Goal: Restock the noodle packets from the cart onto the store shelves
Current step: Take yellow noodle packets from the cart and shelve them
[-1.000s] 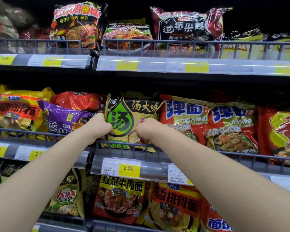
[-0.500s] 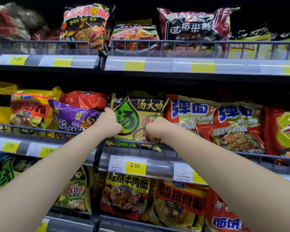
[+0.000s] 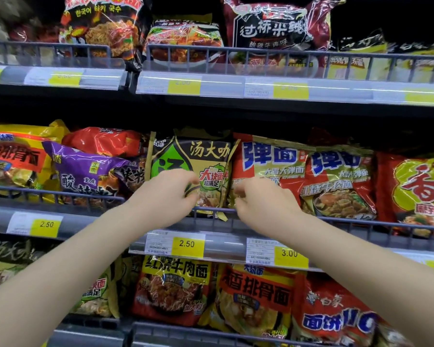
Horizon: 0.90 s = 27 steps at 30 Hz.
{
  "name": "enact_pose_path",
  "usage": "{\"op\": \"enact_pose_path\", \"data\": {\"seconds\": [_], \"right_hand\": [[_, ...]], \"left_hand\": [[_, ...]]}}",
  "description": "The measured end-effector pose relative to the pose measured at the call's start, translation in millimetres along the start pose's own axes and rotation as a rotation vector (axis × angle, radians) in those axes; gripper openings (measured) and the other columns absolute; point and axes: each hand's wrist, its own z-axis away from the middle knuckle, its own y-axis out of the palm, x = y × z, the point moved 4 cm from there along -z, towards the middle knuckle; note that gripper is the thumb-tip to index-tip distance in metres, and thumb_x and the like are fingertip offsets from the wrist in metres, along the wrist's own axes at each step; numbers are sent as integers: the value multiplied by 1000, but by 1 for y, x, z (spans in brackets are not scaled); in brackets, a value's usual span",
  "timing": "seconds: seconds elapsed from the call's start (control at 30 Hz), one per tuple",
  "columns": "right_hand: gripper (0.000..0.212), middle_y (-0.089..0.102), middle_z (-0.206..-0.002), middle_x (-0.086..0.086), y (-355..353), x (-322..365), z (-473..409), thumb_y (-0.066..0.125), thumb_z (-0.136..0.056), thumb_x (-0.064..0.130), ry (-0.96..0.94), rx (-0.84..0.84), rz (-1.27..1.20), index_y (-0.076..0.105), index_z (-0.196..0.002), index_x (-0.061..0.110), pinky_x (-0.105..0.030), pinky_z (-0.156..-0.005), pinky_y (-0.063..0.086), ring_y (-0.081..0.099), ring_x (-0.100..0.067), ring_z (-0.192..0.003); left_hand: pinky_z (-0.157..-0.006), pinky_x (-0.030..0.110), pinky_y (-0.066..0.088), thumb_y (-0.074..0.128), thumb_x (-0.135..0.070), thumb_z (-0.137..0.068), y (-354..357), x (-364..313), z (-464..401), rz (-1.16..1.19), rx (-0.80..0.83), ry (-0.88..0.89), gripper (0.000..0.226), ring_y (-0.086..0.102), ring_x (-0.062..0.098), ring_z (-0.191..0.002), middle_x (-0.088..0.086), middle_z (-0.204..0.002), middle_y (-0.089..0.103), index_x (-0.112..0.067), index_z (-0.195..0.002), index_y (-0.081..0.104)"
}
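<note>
Hands have come off the black-and-green noodle packet (image 3: 201, 169) since half a second back: I had both gripping its sides, now my left hand (image 3: 169, 196) and right hand (image 3: 259, 207) hover just in front of its lower half with fingers loosely curled, clamped on nothing. That packet stands upright behind the wire rail (image 3: 211, 211), between my hands, purple packet (image 3: 85, 169) beyond my left, red-and-blue packet (image 3: 268, 161) beyond my right. Yellow 2.50 tag (image 3: 186, 244) sits just below my wrists
</note>
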Motion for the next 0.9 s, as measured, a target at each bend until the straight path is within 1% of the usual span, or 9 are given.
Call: {"op": "enact_pose_path", "data": {"seconds": [0.13, 0.27, 0.33, 0.4, 0.5, 0.6, 0.7, 0.8, 0.9], "right_hand": [[25, 69, -101, 0, -8, -21, 16, 42, -95, 29, -32, -38, 38, 61, -109, 20, -35, -75, 52, 63, -24, -90], [32, 69, -111, 5, -20, -41, 31, 45, -95, 34, -53, -47, 49, 57, -124, 27, -29, -70, 52, 62, -14, -74], [35, 68, -113, 7, -26, -52, 36, 46, -95, 36, -40, -60, 52, 55, -128, 29, -31, -76, 52, 63, -14, -82], [36, 68, -112, 8, -31, -65, 38, 47, -94, 39, -33, -74, 49, 54, -129, 31, -29, -73, 48, 60, -14, -82], [36, 67, -100, 12, -36, -81, 39, 48, -94, 41, -33, -50, 42, 56, -127, 31, -26, -69, 45, 57, -10, -79], [35, 66, -112, 11, -42, -96, 37, 50, -92, 42, -38, -23, 27, 59, -123, 29, -30, -82, 50, 62, -12, -98], [30, 68, -105, 6, -43, -106, 27, 55, -89, 41, -64, -10, -37, 64, -111, 22, -38, -85, 54, 64, -15, -95], [39, 66, -114, 9, -43, -102, 12, 56, -87, 43, -106, 44, -106, 60, -122, 26, -40, -91, 51, 62, -13, -103], [41, 63, -119, 15, -47, -91, -3, 54, -87, 46, -171, 80, -139, 57, -126, 31, -40, -94, 49, 59, -11, -109]], "left_hand": [[-90, 40, 48, 46, -30, -93, 2, -11, 2, -18, 3, 40, 32, 54, 18, -110, -1, -118, 62, -20, -121, 57], [-91, 39, 48, 50, -31, -92, 3, -22, -4, -34, 14, 68, 34, 56, 17, -111, -2, -121, 62, -20, -123, 58], [-91, 39, 48, 51, -31, -91, 3, -28, -8, -27, 30, 77, 31, 57, 17, -109, -3, -117, 64, -20, -119, 60], [-89, 36, 49, 54, -30, -90, 4, -34, -14, -12, 40, 76, 27, 59, 16, -102, -5, -108, 65, -21, -113, 64], [-88, 35, 49, 55, -30, -89, 8, -40, -21, -4, 84, 75, 24, 60, 12, -97, -8, -104, 65, -22, -110, 65], [-91, 35, 49, 54, -32, -89, 16, -48, -30, -29, 139, 79, 24, 59, 9, -100, -10, -107, 64, -24, -109, 64], [-92, 31, 48, 51, -30, -91, 22, -51, -38, -58, 148, 77, 25, 58, 7, -99, -10, -110, 65, -24, -112, 64], [-81, 21, 47, 49, -26, -92, 22, -54, -44, -75, 167, 72, 25, 57, 1, -85, -9, -106, 66, -22, -110, 65], [-84, 30, 49, 49, -27, -92, 15, -50, -51, -70, 194, 42, 23, 59, 6, -89, -10, -101, 67, -25, -107, 66]]}}
